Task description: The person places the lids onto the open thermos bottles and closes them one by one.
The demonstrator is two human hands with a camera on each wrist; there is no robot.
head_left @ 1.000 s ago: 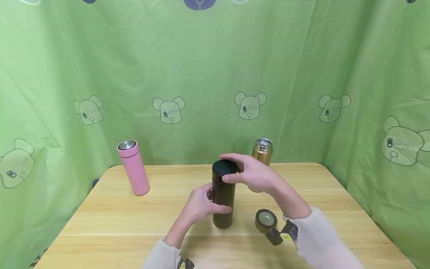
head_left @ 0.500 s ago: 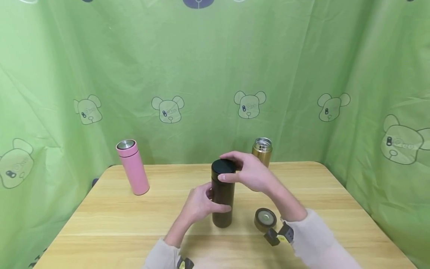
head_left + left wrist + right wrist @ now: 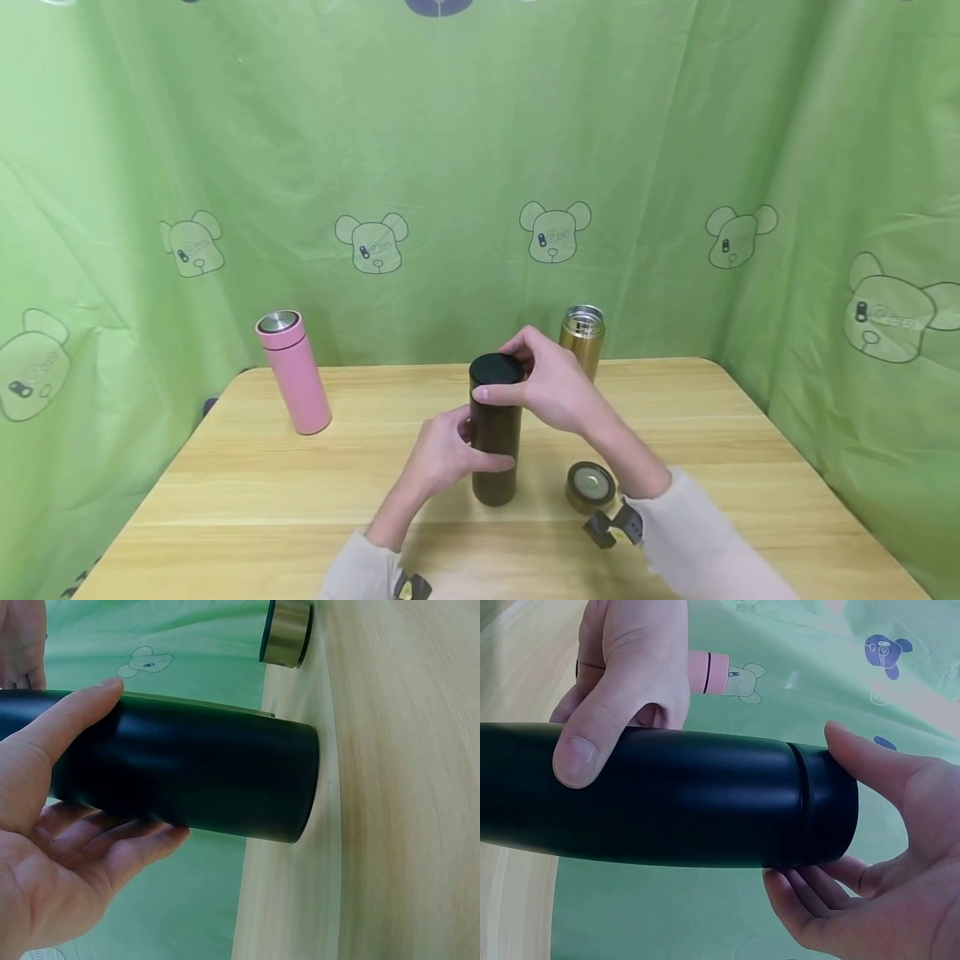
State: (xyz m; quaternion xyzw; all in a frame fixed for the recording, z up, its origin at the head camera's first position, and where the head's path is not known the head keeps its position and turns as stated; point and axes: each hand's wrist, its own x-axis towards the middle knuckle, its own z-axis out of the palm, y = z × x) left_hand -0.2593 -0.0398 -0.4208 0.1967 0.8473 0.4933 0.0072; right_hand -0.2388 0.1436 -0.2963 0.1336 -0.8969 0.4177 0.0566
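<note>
A black thermos flask (image 3: 495,437) stands upright near the middle of the table. My left hand (image 3: 441,457) grips its body from the left, thumb across the front and fingers behind. At the top, the black lid (image 3: 832,806) sits on the flask, with a thin seam below it in the right wrist view. My right hand (image 3: 557,385) holds this lid from the right, thumb on the near side and fingers on the far side. Behind that hand stands a gold thermos flask (image 3: 583,333) with its mouth uncovered. A gold lid (image 3: 590,486) lies with its inside up near my right wrist.
A pink thermos flask (image 3: 300,379) with a steel-topped lid stands at the back left of the wooden table (image 3: 247,517). Green curtains (image 3: 450,125) printed with bear heads hang behind the table and on both sides.
My right hand has turned round the lid, its thumb sliding left along the near side and its wrist shifting left. The left hand keeps its grip on the black flask.
</note>
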